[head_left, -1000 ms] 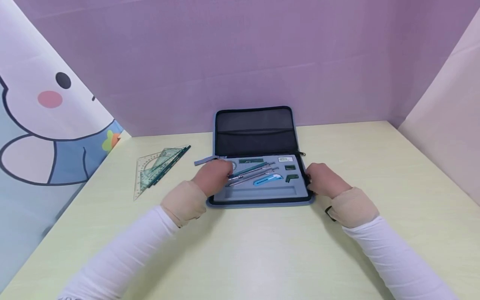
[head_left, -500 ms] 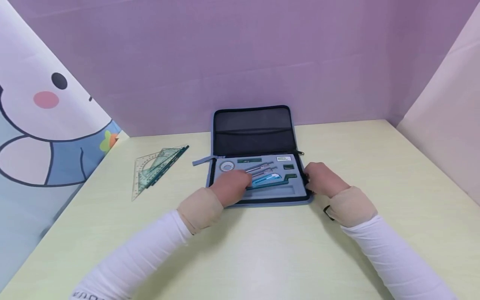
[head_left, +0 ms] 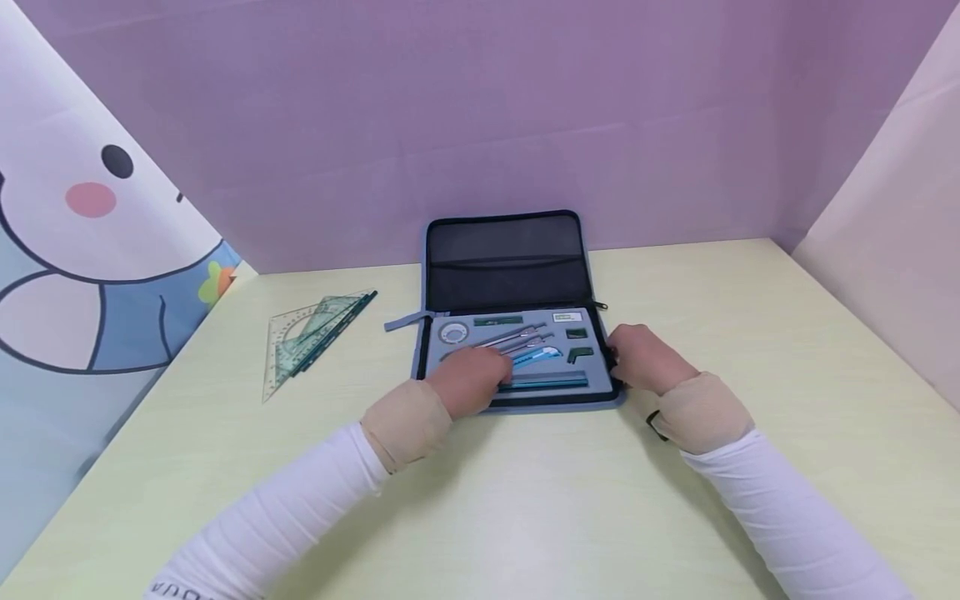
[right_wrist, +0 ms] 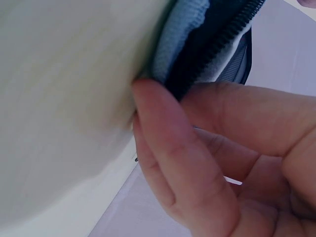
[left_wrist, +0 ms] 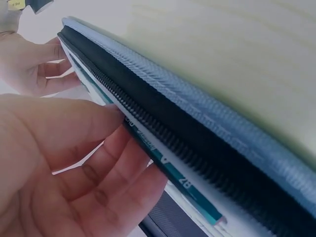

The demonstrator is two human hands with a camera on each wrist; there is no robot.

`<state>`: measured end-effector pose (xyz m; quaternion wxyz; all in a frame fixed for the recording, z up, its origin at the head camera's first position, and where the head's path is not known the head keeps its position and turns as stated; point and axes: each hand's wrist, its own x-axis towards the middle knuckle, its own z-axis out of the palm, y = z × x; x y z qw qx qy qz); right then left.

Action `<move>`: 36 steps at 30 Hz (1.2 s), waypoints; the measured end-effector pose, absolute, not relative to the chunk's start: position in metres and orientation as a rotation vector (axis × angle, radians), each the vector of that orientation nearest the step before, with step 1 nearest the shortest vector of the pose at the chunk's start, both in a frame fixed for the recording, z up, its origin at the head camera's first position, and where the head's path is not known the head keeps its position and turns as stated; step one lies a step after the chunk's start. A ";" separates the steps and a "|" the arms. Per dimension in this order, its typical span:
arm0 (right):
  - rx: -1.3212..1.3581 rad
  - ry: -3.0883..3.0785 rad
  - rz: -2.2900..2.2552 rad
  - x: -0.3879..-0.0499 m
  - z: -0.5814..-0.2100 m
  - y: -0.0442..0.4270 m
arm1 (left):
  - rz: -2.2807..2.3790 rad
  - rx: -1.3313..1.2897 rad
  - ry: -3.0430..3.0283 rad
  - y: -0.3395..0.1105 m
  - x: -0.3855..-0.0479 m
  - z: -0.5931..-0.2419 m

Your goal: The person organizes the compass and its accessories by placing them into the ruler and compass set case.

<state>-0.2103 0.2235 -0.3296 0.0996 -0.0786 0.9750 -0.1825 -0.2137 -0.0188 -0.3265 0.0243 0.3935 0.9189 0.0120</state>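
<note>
Slim teal pencil [left_wrist: 174, 172], now along groove [head_left: 568, 375]

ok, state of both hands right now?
Left hand: closed, pinching a green pencil.
Right hand: closed, pinching the case edge.

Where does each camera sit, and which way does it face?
Head: on the person's head, facing forward and down at the open case and table; left hand, right hand and white sleeves show.
Left wrist: on that wrist, looking along the case's near edge; the left hand pinches a green pencil, the right hand appears behind.
Right wrist: on that wrist, looking at the case's edge; only the right hand shows clearly, holding it.
Head and left wrist share both hands and the case.
</note>
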 end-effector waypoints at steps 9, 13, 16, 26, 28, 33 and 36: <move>-0.226 2.884 -0.522 -0.210 -0.328 0.222 | 0.064 1.197 2.789 -0.020 -0.215 -0.324; -0.226 2.885 -0.511 -0.210 -0.328 0.221 | 0.075 1.210 2.765 -0.021 -0.216 -0.324; -0.214 2.880 -0.504 -0.211 -0.329 0.221 | 0.092 1.222 2.752 -0.022 -0.217 -0.324; -0.224 2.893 -0.496 -0.210 -0.329 0.221 | 0.140 1.259 2.720 -0.026 -0.222 -0.327; -0.235 2.898 -0.496 -0.210 -0.329 0.222 | 0.158 1.267 2.713 -0.026 -0.223 -0.328; -0.212 2.884 -0.508 -0.210 -0.330 0.222 | 0.225 1.286 2.701 -0.029 -0.225 -0.327; -0.202 2.879 -0.515 -0.211 -0.330 0.222 | 0.261 1.265 2.717 -0.033 -0.226 -0.324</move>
